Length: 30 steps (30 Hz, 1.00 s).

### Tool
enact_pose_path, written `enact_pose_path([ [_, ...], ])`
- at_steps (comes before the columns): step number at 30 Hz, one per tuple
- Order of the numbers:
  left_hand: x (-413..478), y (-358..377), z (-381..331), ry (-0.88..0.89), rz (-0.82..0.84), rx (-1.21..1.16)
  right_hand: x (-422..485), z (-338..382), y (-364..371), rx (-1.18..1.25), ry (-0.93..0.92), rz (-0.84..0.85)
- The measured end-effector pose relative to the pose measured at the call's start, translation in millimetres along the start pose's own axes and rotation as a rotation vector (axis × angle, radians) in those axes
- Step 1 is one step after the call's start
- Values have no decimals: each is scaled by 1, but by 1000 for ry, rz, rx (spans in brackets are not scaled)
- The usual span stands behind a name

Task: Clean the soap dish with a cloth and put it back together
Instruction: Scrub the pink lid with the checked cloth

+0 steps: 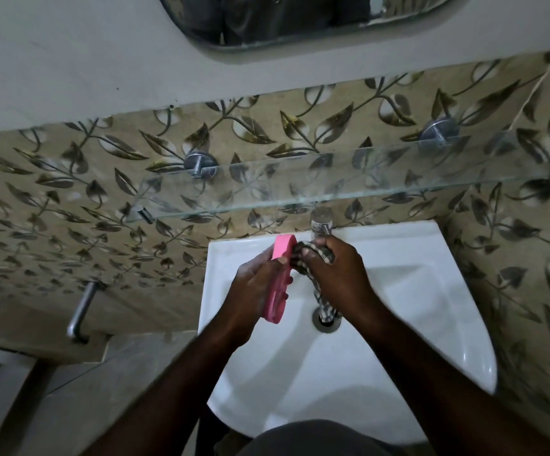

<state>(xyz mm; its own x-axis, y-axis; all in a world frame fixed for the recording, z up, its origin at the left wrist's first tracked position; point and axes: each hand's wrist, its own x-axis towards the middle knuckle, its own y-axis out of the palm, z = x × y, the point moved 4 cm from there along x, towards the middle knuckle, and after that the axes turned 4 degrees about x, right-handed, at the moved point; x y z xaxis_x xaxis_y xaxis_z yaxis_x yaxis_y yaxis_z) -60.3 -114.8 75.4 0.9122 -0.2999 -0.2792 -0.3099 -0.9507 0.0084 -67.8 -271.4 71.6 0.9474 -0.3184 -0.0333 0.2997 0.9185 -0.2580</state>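
The soap dish [276, 301] is a flat, bright pink piece of smooth plastic with rounded ends and cut-outs along its face. It is held on edge above the left part of the bowl of a white sink [398, 240], not touching it. The left hand [250, 287] grips it from the outer side, fingers curled round its edge so that their tips show on the inner face. The right hand [336, 274] is closed round a bunched cloth [323, 309], a soft woven fabric in a dark and pale check, and presses the wad against the upper inner face of the dish. A loose tail of the cloth hangs down from the fist and ends over the metal ring of the drain [324, 329]. The sink is glossy ceramic with a squared back rim and a curved front. A short chrome tap [321, 220] stands at the middle of that back rim, just beyond the right hand. Above it a clear glass shelf [365, 172] runs along the wall on round metal brackets [201, 164]. The wall tiles [69, 192] are beige with a dark leaf-and-vine pattern, and a rounded mirror [283, 18] is set in the plain wall above them. A bent metal bar [81, 311] juts from the wall to the left of the sink.
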Motion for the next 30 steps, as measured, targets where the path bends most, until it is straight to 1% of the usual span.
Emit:
enact_pose_path([
  [3, 5, -8, 4, -75, -16, 9, -3, 1, -10, 159, 63, -61],
  [5, 9, -12, 5, -113, 23, 49, -6, 15, -18, 235, -3, -86],
  [6, 11, -13, 5, -122, 73, 83, -7, 23, -21, 238, -50, -42],
  [8, 12, -12, 2, -121, 196, 144, -8, 33, -18, 197, -97, 166],
  [10, 11, -15, -2, -105, 275, 165, -10, 34, -10, 190, -40, 392],
  [11, 11, -17, -5, -95, 296, 167, -11, 32, -6, 218, 6, 458],
  [12, 11, -20, -7, -81, 314, 162, -12, 29, -3, 244, 40, 474],
  [13, 10, -24, -9, -67, 332, 139, -11, 28, 1, 252, 54, 446],
  [16, 7, -35, -9, -12, 367, -27, -7, 27, 10, 268, 47, 298],
  [18, 2, -40, -5, 51, 322, -68, -6, 26, 16, 316, 61, 252],
  [21, 3, -49, 9, 47, 132, -72, -7, 26, 25, 295, 91, 268],
  [23, 5, -55, 16, 28, 46, -76, -10, 25, 28, 321, 126, 286],
  [25, 6, -63, 20, 37, 14, -84, -13, 23, 32, 352, 162, 289],
  [28, 6, -68, 22, 31, 9, -113, -15, 19, 36, 338, 186, 268],
  [30, 5, -70, 21, 61, -8, -73, -14, 17, 37, 329, 207, 214],
])
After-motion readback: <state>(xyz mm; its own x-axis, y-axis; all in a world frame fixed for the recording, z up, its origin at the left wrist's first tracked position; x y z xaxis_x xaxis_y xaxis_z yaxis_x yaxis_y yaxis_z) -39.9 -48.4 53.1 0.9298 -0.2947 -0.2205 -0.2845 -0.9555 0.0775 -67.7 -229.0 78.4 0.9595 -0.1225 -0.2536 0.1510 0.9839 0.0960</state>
